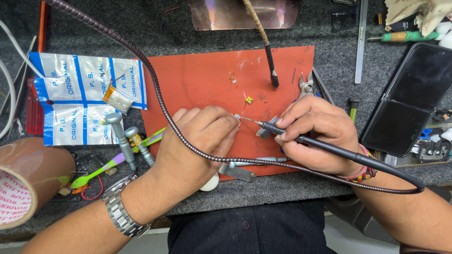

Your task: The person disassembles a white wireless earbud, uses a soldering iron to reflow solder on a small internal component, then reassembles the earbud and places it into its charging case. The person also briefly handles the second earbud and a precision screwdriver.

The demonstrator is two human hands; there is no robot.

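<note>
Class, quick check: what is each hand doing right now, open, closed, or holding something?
Left hand: closed, pinching a tiny metal part at its fingertips.
Right hand: closed around a black soldering iron, tip at that part.

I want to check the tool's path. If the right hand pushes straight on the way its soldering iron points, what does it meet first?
The right hand aims the soldering iron leftward. Its tip already sits at the small metal part pinched in the left hand's fingers, so it would likely meet that part first, then those fingers.
</note>
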